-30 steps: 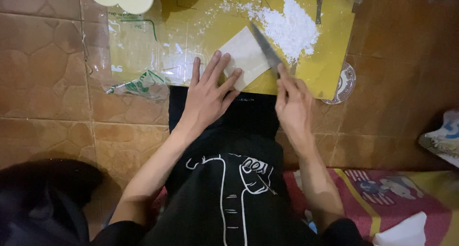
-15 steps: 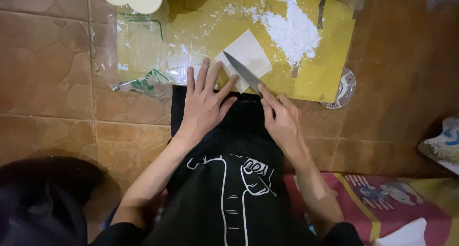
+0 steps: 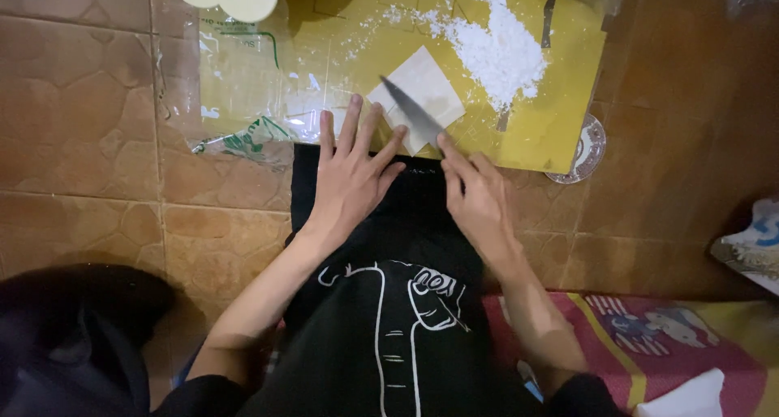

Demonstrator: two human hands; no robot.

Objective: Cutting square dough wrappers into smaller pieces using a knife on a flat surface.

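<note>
The right hand (image 3: 479, 202) is closed around a knife (image 3: 412, 115), its blade reaching toward eleven o'clock over a white square sheet (image 3: 426, 88) on the yellow board (image 3: 552, 133); the left hand (image 3: 350, 178) lies spread and flat at the sheet's seven o'clock, pinching nothing; the sheet looks thin, soft and tearable, best pinned flat near its edge.

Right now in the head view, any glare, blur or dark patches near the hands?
Head view: glare on the clear plastic sheet beside the left hand; knife blade in the right hand slightly soft, probably motion blur; white powder pile nearly blown out; bottom-left corner and right edge fall into deep shadow; slight wide-angle stretch at the borders.
</note>
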